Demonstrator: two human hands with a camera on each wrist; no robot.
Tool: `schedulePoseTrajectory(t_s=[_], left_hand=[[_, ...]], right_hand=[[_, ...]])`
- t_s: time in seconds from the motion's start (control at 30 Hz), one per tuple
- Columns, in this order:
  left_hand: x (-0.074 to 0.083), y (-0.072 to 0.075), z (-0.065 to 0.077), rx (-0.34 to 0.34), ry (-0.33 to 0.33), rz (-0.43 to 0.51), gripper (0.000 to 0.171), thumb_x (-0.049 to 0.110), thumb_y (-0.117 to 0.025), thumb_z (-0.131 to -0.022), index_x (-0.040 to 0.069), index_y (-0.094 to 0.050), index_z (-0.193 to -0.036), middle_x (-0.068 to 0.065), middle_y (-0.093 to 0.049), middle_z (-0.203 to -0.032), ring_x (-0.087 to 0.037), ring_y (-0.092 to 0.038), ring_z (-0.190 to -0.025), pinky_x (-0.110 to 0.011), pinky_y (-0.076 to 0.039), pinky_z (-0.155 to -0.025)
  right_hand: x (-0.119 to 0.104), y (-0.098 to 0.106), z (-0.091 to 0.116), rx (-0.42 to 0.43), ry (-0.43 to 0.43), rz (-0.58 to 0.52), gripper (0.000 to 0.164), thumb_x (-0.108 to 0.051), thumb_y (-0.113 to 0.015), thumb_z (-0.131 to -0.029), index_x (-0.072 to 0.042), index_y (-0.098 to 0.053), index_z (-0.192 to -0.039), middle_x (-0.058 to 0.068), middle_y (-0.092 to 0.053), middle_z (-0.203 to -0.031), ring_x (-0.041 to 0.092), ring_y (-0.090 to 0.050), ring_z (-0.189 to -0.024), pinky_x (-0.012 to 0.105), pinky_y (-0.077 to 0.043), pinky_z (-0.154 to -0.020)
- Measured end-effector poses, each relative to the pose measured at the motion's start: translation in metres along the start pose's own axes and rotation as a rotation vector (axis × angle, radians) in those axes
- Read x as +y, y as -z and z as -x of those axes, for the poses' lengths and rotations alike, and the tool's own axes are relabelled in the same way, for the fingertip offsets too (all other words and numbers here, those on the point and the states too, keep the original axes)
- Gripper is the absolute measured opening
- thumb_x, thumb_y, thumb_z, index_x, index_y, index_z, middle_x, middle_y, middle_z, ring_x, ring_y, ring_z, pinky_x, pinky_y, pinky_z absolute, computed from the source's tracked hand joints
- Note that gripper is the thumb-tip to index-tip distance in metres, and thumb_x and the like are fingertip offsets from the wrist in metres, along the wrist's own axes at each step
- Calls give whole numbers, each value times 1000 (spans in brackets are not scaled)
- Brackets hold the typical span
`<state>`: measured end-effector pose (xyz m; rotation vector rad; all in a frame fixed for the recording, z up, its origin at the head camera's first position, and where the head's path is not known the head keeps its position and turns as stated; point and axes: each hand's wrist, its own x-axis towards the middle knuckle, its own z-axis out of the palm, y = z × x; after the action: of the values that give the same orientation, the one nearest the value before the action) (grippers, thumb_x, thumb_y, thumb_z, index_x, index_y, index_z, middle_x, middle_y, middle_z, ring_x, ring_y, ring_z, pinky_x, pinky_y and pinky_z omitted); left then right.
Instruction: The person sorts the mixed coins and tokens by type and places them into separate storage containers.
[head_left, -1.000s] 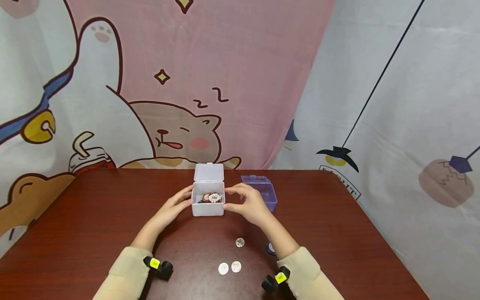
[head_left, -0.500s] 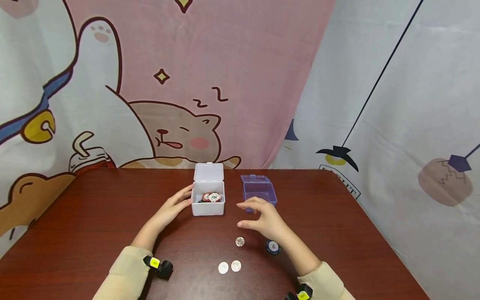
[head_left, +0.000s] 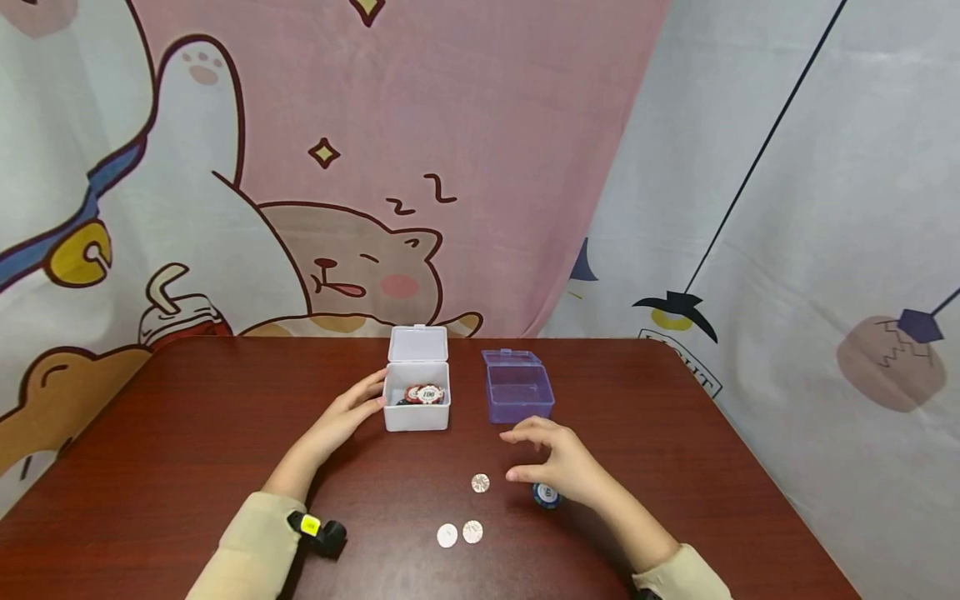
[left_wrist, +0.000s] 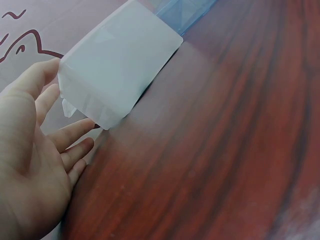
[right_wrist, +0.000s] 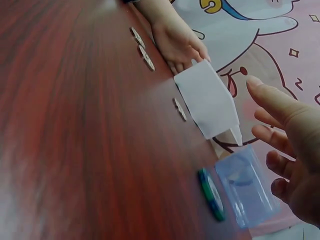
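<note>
A small white plastic box (head_left: 417, 419) stands with its lid swung back and several poker chips (head_left: 425, 394) inside, one marked 100. My left hand (head_left: 339, 427) touches the box's left side with fingertips and thumb, the fingers relaxed. In the left wrist view, the fingers (left_wrist: 75, 134) lie along the box's lower corner. My right hand (head_left: 562, 462) hovers over the table with nothing between thumb and fingers. Below its palm lies a blue poker chip (head_left: 547, 497), partly covered by the hand in the head view; its edge shows green and blue in the right wrist view.
A clear bluish box (head_left: 520, 412) with its lid raised stands right of the white one. Three silvery coin-like discs lie on the dark wood table: a far disc (head_left: 480, 482), a near left disc (head_left: 447, 535) and a disc beside it (head_left: 472, 532). A printed curtain hangs behind.
My right hand has let go of the white box's right side and moved right and nearer, over the blue chip. The left hand has stayed at the box.
</note>
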<state>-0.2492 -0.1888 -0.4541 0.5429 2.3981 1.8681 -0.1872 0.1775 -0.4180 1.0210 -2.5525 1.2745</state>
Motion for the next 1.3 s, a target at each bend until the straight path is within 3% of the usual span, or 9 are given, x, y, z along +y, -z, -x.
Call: schedulePoseTrajectory(t_s=[0.27,0.47,0.57,0.77,0.97,1.3], left_hand=[[0,1,0,5,10,2,55,20,-55,-98,13,-36,-149,-21,-44,-142,-35,-37,-131,-56,-26,-104],[-1,1,-1,4,15,4,53,18,-54,-99,15,-36,-149,-21,-44,-142,-35,-37,-132,-56,-24,-105],[-1,1,-1,3,13,-2,53,18,-54,-99,14,-35,-149,-21,-44,-142,-35,-37,-132,-56,-24,-105],[-1,1,0,-4,-4,-18,54,17,-52,-99,11,-34,-149,-22,-43,-142,-36,-37,-131,-57,-25,-104],[0,0,1,4,12,-2,53,19,-54,-99,14,-35,-149,-20,-44,-142,-34,-37,-132,-57,-25,-105],[-1,1,0,3,11,-6,54,17,-53,-99,13,-35,-149,-21,-43,-142,-35,-37,-132,-57,-25,-104]], right_hand=[[8,11,15,-82,-16,-30,44,-18,-84,-72,-2,-70,-111,6,-65,-103,29,-54,-80,34,-45,-67],[15,17,27,-159,-91,-51,47,-19,-84,-72,-4,-70,-114,3,-63,-105,27,-56,-86,32,-46,-70],[21,20,32,-173,-88,-67,48,-18,-85,-71,-3,-70,-114,7,-64,-104,26,-56,-85,32,-46,-70],[29,27,40,-235,-95,-73,52,-26,-84,-72,-8,-68,-119,2,-62,-107,21,-56,-89,29,-46,-73],[33,33,44,-311,-123,-74,56,-27,-83,-74,-9,-65,-124,0,-61,-109,18,-56,-92,28,-46,-76],[40,31,45,-323,-132,-58,54,-29,-83,-73,-13,-67,-122,-4,-60,-106,15,-54,-90,28,-45,-76]])
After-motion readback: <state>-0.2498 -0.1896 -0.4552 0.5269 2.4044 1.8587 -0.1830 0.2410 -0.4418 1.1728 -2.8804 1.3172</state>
